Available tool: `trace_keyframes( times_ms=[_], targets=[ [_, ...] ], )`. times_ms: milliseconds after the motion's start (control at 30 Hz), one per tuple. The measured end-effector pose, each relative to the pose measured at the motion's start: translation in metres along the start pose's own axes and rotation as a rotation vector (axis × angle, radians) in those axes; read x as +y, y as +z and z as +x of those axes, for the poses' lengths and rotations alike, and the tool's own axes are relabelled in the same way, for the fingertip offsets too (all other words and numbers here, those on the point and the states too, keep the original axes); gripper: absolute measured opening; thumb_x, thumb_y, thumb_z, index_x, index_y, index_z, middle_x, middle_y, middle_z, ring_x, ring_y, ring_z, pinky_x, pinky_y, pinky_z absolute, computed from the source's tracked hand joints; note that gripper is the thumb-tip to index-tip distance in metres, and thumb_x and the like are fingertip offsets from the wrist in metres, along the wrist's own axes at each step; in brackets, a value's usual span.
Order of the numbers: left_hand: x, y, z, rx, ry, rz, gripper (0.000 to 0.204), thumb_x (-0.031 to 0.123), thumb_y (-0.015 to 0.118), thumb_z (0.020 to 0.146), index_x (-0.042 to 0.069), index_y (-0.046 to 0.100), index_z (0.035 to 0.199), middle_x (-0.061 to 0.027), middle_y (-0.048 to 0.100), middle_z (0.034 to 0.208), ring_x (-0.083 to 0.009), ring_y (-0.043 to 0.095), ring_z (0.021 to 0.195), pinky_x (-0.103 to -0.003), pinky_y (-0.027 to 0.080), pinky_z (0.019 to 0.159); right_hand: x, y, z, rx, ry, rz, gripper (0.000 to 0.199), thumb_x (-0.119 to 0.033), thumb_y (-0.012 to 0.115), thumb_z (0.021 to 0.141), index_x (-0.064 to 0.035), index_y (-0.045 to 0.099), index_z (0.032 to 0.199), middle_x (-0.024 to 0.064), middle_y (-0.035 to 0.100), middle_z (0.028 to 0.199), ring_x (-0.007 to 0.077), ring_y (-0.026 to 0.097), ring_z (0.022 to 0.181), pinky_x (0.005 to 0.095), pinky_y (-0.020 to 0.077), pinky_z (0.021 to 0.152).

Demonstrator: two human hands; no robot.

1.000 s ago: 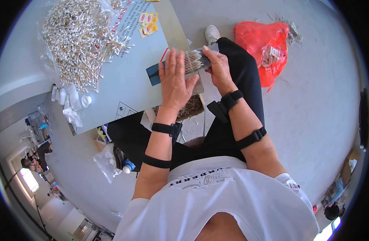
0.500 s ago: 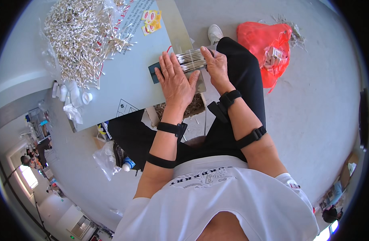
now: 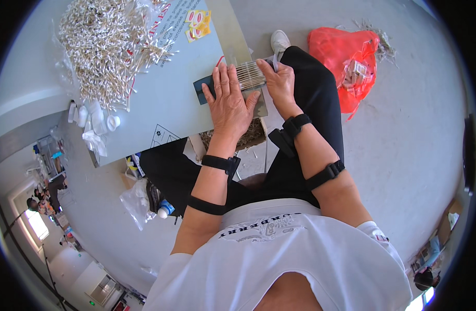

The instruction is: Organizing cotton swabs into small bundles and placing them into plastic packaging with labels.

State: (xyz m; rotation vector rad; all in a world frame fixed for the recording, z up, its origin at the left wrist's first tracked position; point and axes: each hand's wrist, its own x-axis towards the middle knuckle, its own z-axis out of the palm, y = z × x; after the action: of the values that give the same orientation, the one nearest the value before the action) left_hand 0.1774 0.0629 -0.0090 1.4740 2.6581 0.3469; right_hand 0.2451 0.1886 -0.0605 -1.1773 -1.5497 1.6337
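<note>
A row of thin pale sticks (image 3: 250,75) lies side by side on a dark mat (image 3: 202,89) at the near corner of a grey table (image 3: 165,103). My left hand (image 3: 227,101) lies flat, fingers spread, over the left part of the row and the mat. My right hand (image 3: 278,80) grips the right end of the row at the table's edge. A big heap of the same pale sticks (image 3: 105,44) covers the far left of the table.
A red plastic bag (image 3: 346,57) with small packets lies on the floor to the right. A box of straw-like scraps (image 3: 251,132) sits under the table's edge. White plastic bits (image 3: 95,122) rest at the table's left edge, yellow stickers (image 3: 196,23) at its far side.
My left hand has slid down from the sticks and flattened over the mat and row. The right hand has stayed at the row's right end.
</note>
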Motion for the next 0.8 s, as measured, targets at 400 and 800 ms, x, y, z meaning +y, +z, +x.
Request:
trace_keyframes(
  times_ms=[400, 800],
  targets=[
    [-0.001, -0.005, -0.031, -0.038, -0.092, 0.043, 0.088, 0.05, 0.052, 0.092, -0.006, 0.015, 0.148, -0.0257, 0.01, 0.156, -0.0383, 0.005, 0.146, -0.058, 0.005, 0.114, -0.028, -0.005, -0.016, -0.075, 0.222, 0.403, 0.024, -0.028, 0.073, 0.086, -0.0079, 0.069, 0.074, -0.0075, 0.054, 0.061, 0.0024, 0.038, 0.049, 0.0223, 0.0287, 0.047],
    [-0.002, -0.01, -0.02, 0.093, -0.07, -0.021, 0.082, 0.053, 0.047, 0.092, 0.002, 0.018, 0.15, -0.0206, 0.011, 0.157, -0.0371, 0.007, 0.146, -0.058, 0.006, 0.114, -0.018, 0.0, -0.015, -0.05, 0.144, 0.341, 0.027, -0.026, 0.073, 0.087, -0.0057, 0.067, 0.07, -0.0054, 0.057, 0.061, 0.0037, 0.043, 0.05, 0.0236, 0.033, 0.044]
  ],
)
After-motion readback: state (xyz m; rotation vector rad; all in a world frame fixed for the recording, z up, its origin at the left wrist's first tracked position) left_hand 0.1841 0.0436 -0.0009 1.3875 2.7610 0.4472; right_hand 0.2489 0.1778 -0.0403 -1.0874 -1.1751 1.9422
